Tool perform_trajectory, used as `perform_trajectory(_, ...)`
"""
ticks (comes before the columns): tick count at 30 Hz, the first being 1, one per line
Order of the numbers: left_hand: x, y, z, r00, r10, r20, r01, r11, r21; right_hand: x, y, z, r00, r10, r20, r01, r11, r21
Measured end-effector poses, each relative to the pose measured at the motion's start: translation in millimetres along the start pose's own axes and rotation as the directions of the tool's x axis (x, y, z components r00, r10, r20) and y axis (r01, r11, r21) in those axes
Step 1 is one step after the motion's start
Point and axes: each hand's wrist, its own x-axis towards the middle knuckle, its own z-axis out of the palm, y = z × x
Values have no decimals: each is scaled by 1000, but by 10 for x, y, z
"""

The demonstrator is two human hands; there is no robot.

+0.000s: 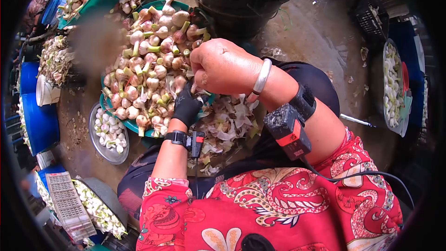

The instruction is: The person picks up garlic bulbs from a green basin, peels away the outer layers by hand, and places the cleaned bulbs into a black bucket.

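My left hand (187, 106), in a black glove, is closed at the right edge of a heap of garlic bulbs (151, 72). A bit of pale garlic (200, 96) shows at its fingertips. Just above it, my bare right hand (225, 67) is curled into a fist, almost touching the glove; whatever its fingers hold is hidden. The bulbs, with cut green stems, fill a green basin (108, 111). Loose papery garlic skins (227, 123) lie in a pile below my hands.
A metal bowl of peeled cloves (110, 132) sits on the floor to the left. A large black tub (244, 4) stands ahead. On the right is a tray of white garlic (392, 83), with a black crate (371, 14) behind it. A pen (357, 121) lies nearby.
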Motion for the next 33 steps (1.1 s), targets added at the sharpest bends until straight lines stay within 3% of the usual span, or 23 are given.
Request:
perform_trajectory(2,7,-245,249,991,-108,-73,101,991,-92,40,30,104,961,-80,-264,76,997,-25)
perform_trajectory(3,38,-389,271,991,-108,-75,101,990,-95,51,43,107,962,-82,-262,77,997,-28)
perform_trajectory(5,42,-639,207,973,16,232,-96,936,339,53,61,121,941,-121,-317,107,992,-60)
perform_trajectory(6,-73,-343,10,891,255,376,-447,636,629,52,62,120,940,-124,-317,110,992,-60)
perform_trajectory(7,-90,-249,-64,891,257,374,-447,633,632,51,66,110,936,-141,-321,137,990,-35)
perform_trajectory(9,-127,-83,-192,945,87,314,-201,914,353,38,53,71,931,-153,-332,160,987,-6)
perform_trajectory(10,-179,19,-288,911,219,349,-355,848,393,23,29,29,941,-133,-311,137,991,-9)
perform_trajectory(11,-278,224,-317,911,216,352,-354,848,394,8,7,14,952,-113,-285,115,993,-10)
perform_trajectory(13,-468,594,-238,897,-190,398,129,976,175,2,2,7,956,-104,-273,112,994,15)
perform_trajectory(14,-557,570,-155,888,41,458,-177,950,257,1,-3,1,961,-93,-262,107,994,38)
perform_trajectory(15,-580,520,-139,889,42,456,-178,949,259,-1,-12,-1,960,-96,-263,109,993,37)
perform_trajectory(17,-609,491,-142,939,-47,340,-24,979,202,-7,-11,18,964,-112,-243,117,993,7)
perform_trajectory(18,-446,452,-243,945,-116,307,34,966,258,-15,4,43,964,-102,-245,108,994,12)
perform_trajectory(21,-143,586,-404,995,-35,91,30,998,51,1,42,46,934,-160,-319,164,986,-16)
perform_trajectory(22,-29,500,-319,995,-30,95,25,998,50,11,47,41,926,-164,-340,168,986,-16)
perform_trajectory(24,217,160,-41,987,162,-5,-152,936,317,20,36,18,919,-156,-363,163,987,-12)
perform_trajectory(25,286,142,39,986,165,-1,-157,936,315,23,36,11,919,-152,-364,158,987,-13)
perform_trajectory(27,371,238,188,951,279,-135,-218,912,349,22,46,3,913,-161,-375,171,985,-7)
perform_trajectory(28,392,258,189,937,307,-164,-119,726,677,4,54,-3,900,-175,-399,180,983,-25)
perform_trajectory(29,384,314,132,937,309,-162,-122,726,677,10,79,-14,900,-172,-400,177,984,-25)
perform_trajectory(31,293,373,-65,991,23,-130,13,963,269,8,102,-13,896,-184,-405,195,981,-14)
perform_trajectory(33,222,344,-304,976,-218,13,217,962,-168,8,105,-27,897,-181,-404,195,981,-5)
